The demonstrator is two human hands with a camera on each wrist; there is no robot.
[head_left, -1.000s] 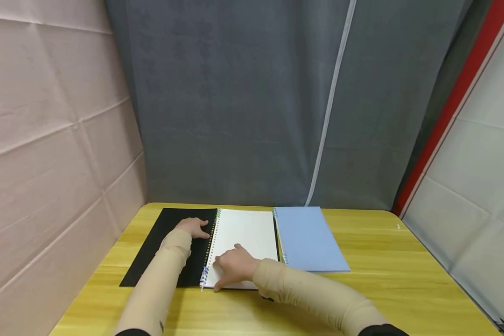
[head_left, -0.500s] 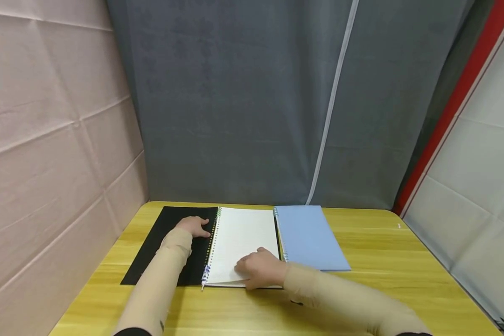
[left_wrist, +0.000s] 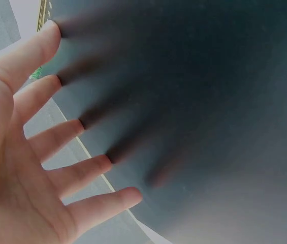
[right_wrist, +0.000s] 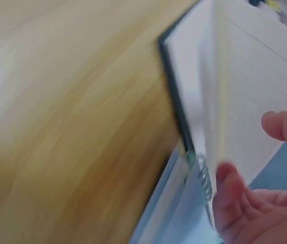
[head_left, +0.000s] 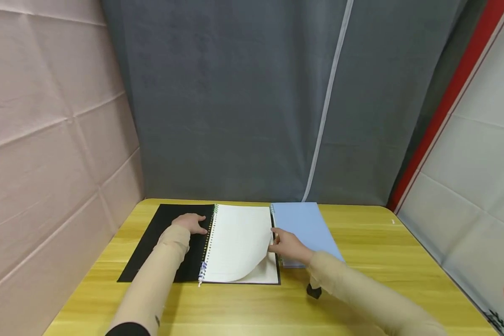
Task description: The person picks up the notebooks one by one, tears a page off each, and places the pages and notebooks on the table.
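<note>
My left hand lay flat, fingers spread, pinning the black cover. My right hand pinched the page; best lifted slowly, avoiding a crease.

Both arms wear close-fitting beige sleeves that run from the wrists up the forearms, smooth and plain, with soft creases at the wrist. Near the elbows, at the bottom edge of the head view, each beige sleeve meets a black cuff. The left hand and the right hand are bare, without gloves or rings. A small black piece shows under the right forearm.
</note>
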